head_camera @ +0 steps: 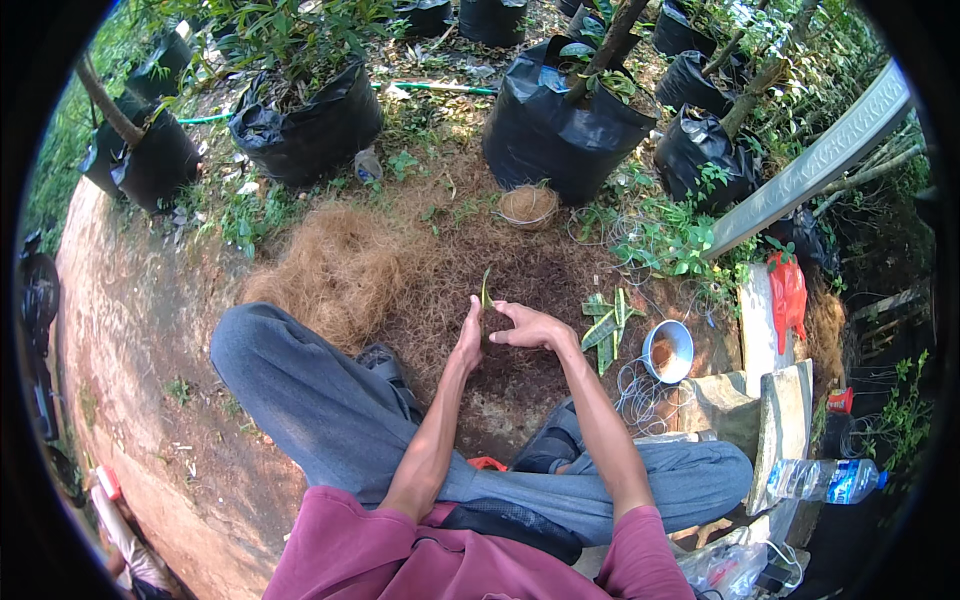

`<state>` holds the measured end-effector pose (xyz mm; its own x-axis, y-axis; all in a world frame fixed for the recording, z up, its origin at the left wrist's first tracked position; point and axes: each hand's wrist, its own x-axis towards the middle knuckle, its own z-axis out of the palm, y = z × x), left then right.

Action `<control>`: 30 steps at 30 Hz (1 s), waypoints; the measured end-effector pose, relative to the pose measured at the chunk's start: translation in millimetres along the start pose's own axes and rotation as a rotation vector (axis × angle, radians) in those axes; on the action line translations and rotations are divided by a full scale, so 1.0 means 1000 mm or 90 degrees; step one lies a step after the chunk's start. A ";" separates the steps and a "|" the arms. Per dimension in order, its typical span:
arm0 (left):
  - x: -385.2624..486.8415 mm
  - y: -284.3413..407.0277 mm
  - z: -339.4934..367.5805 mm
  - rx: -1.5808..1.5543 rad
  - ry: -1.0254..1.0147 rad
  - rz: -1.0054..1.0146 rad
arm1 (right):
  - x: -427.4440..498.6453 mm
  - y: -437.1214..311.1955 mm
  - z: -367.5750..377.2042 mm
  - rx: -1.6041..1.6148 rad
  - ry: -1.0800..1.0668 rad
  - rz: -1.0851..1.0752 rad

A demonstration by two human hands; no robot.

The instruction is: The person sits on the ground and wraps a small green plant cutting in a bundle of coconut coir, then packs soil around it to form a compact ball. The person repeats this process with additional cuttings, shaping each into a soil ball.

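Between my two hands stands a narrow, pale-edged snake plant leaf (486, 291), its tip pointing away from me. My left hand (469, 334) lies along the leaf's left side and holds it. From the right, my right hand (531, 328) reaches in with thumb and forefinger spread around the leaf; whether it grips anything is unclear. The leaf's lower end is hidden by the hands. Dark soil mixed with fibre (536, 281) covers the ground beneath. Several cut snake plant leaves (606, 330) lie right of my right hand.
Loose brown fibre (330, 262) is heaped left. A wire-bound fibre ball (528, 205) sits before a black grow bag (559, 124). Rightward are a small pail (677, 351), tangled wire (643, 401), a concrete piece (784, 427), a plastic bottle (825, 481) and a slanted metal post (814, 157).
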<state>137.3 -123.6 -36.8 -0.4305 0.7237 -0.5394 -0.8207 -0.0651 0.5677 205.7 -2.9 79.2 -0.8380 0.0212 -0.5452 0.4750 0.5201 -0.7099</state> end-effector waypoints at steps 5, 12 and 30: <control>-0.004 0.006 -0.002 -0.107 -0.056 -0.051 | 0.007 -0.001 0.005 -0.073 0.050 -0.020; -0.005 0.009 0.007 -0.142 -0.034 -0.068 | 0.005 -0.003 0.010 -0.144 0.098 -0.114; -0.003 0.006 -0.004 -0.112 -0.070 -0.088 | 0.005 -0.012 0.018 0.075 0.197 -0.018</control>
<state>131.9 -129.0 -34.4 -0.2738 0.8039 -0.5280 -0.9261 -0.0721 0.3704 200.9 -25.0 77.4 -0.8847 0.2757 -0.3758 0.4627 0.4216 -0.7799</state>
